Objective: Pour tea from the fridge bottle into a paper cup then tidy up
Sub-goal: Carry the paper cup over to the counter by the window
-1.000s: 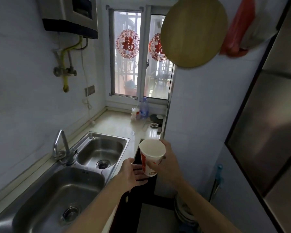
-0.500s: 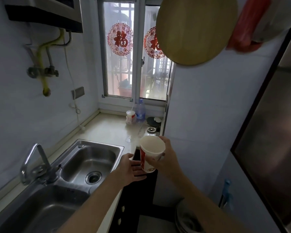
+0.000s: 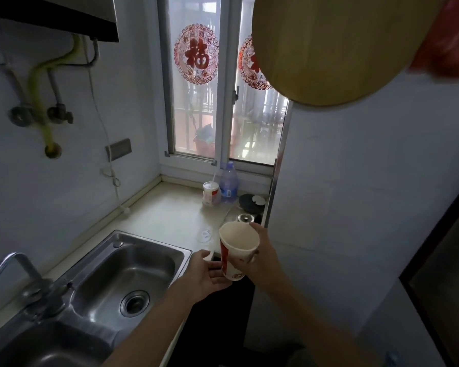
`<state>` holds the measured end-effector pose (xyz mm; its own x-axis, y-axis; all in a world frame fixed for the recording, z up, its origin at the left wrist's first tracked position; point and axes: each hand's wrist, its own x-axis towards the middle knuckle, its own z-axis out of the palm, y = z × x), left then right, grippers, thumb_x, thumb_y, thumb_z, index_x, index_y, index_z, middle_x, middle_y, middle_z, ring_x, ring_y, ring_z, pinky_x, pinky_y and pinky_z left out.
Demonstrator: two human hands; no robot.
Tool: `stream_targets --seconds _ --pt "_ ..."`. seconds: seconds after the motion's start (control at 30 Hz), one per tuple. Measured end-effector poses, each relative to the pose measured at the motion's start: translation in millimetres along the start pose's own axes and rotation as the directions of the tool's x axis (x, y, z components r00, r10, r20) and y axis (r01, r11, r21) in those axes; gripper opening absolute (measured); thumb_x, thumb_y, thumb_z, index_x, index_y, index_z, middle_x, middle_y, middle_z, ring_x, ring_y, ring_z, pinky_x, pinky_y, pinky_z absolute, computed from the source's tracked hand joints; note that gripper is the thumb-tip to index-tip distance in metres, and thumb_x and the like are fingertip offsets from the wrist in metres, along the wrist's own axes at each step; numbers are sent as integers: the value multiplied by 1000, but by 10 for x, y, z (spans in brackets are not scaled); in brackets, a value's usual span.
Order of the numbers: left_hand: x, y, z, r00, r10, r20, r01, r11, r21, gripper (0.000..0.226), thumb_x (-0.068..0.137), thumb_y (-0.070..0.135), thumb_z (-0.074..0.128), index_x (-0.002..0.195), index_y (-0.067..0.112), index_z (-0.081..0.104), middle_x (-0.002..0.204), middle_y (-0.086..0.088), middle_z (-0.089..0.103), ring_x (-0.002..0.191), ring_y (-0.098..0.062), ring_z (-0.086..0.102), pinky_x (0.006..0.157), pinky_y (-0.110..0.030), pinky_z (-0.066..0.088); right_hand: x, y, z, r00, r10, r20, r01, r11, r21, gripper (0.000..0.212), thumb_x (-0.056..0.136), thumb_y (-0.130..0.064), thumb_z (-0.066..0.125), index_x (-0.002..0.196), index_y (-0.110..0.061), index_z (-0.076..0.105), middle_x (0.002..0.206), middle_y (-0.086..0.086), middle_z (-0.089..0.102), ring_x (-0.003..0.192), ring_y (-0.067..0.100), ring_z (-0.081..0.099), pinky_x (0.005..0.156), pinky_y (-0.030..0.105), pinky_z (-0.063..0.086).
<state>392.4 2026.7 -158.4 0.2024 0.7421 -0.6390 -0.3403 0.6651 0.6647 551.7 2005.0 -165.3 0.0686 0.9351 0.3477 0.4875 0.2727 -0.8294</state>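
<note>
Nearest, on the left, a steel double sink (image 3: 143, 263) is set into the pale countertop (image 3: 170, 210), with a bent faucet (image 3: 19, 271) on its left rim. Just right of the sink, over the counter's right edge, the right hand (image 3: 266, 258) grips a paper cup (image 3: 237, 250), with the fingers wrapped round its right side and one fingertip up at the rim. The cup is white with red print. It is held off the counter and nearly upright, and its open mouth shows a white inside. The left hand (image 3: 204, 276) lies low beside the cup's base with the palm turned up and the fingers loose and spread wide, holding nothing. Its fingertips reach the cup's lower left side, but I cannot tell whether they touch it.

Farther along the counter a small lidded cup with a straw (image 3: 210, 193) stands just beside a clear plastic bottle (image 3: 229, 182). A dark round lid (image 3: 251, 202) lies to their right. Behind them the window (image 3: 196, 133) carries red paper cuttings (image 3: 196, 54). A yellow hose (image 3: 37, 83) and a wall socket (image 3: 118, 149) are on the left wall. A round wooden board (image 3: 342, 49) hangs high on the right.
</note>
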Motion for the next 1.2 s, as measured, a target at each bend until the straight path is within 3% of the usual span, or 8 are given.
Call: stream_targets --seconds 0.1,0.27,0.47,0.67,0.9,1.07,1.2 --pt "300 91 13 1000 -3 -12 3 999 -34 47 98 32 35 99 -12 52 89 -29 58 83 -42 57 80 -49 48 221 190 62 1000 6 20 -6 1000 -3 89 61 -52 79 136 -33 36 124 -13 57 113 7 58 89 36 56" --pt "807 278 -33 998 -49 -39 46 996 -77 47 98 32 35 102 -12 52 98 -32 59 90 -44 57 75 -49 49 662 484 252 998 14 64 -16 999 29 77 69 -26 86 130 -34 39 122 -15 56 111 -2 56 83 13 50" --pt "1470 709 -127 997 -62 -51 57 993 -107 47 98 30 32 98 -12 52 98 -33 58 89 -44 57 79 -49 48 1312 796 607 998 16 59 -18 999 35 79 71 -25 86 131 -32 35 116 -34 47 108 -18 49 81 8 49" --pt "2144 1178 -262 997 -55 -55 43 980 -192 47 99 31 31 96 -11 52 96 -31 57 85 -42 56 87 -50 45 1906 1036 983 999 17 42 -19 998 64 82 68 -31 85 135 -24 38 124 -17 53 112 2 56 89 25 51" --pt "2700 1424 -327 995 -79 -64 65 976 -208 47 96 33 36 114 -9 47 91 -28 56 78 -40 56 76 -47 50 2339 1365 1305 997 45 65 -49 996 77 85 68 -36 86 136 -25 35 126 -11 54 113 8 57 90 31 53" --pt "3069 1463 -363 992 -78 -102 53 973 -226 43 96 31 37 111 -8 48 91 -22 50 73 -37 55 68 -45 49 2561 1685 1506 996 57 69 -63 994 85 82 68 -28 88 133 -27 37 123 -11 54 108 2 57 84 16 49" --pt "3341 1420 -438 986 -86 -140 56 977 -205 41 95 32 38 101 -6 52 93 -20 48 73 -36 56 71 -46 51 2648 1946 1661 993 90 76 -96 992 76 82 68 -28 88 130 -32 35 121 -13 54 106 1 57 81 16 51"
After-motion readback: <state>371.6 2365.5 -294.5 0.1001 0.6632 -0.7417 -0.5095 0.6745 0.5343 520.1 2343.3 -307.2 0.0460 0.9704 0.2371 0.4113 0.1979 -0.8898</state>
